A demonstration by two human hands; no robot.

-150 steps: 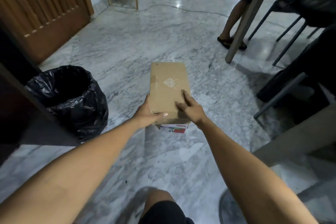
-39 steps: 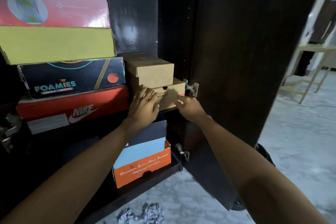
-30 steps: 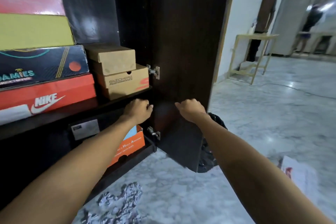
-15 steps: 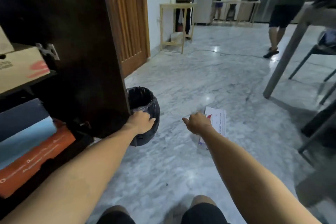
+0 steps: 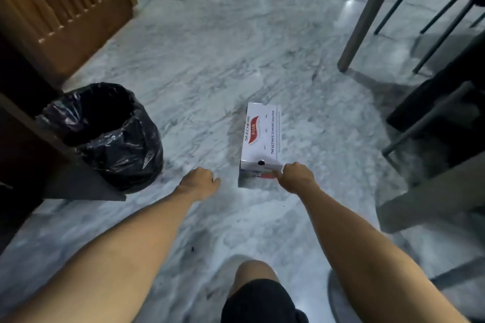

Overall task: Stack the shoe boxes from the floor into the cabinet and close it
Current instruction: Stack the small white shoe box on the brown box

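box [image 5: 261, 139]: white shoe box, lid on, lying flat on the marble floor [image 5: 210, 65], well apart from the cabinet door [image 5: 65, 165] at the left edge; the shelves are out of view.
right hand [image 5: 295, 177]: fingers curled over the near right corner of the box, thumb side on the lid edge; it seems to grip that corner, but how far the fingers wrap under I cannot tell.
left hand [image 5: 199, 182]: loosely curled, holding nothing, just beside the box's near left corner and not touching it.
one-corner risk: lifted by the right hand alone, the box would likely swing down at its far end and twist out of the grip.
lid risk: the grip seems to sit on the lid edge; if only the lid is caught, it could come off and the base with its contents stay down or drop.
slide risk: the floor looks polished, so a push rather than a lift could send the box skating away.
bin [image 5: 105, 136]: black-lined, standing close beside the cabinet door; a carried box swung left could knock it.
door risk: the door's lower edge juts out near the left arm and could catch the box on the way in.
table leg [image 5: 364, 13]: well beyond the box, unlikely to interfere.
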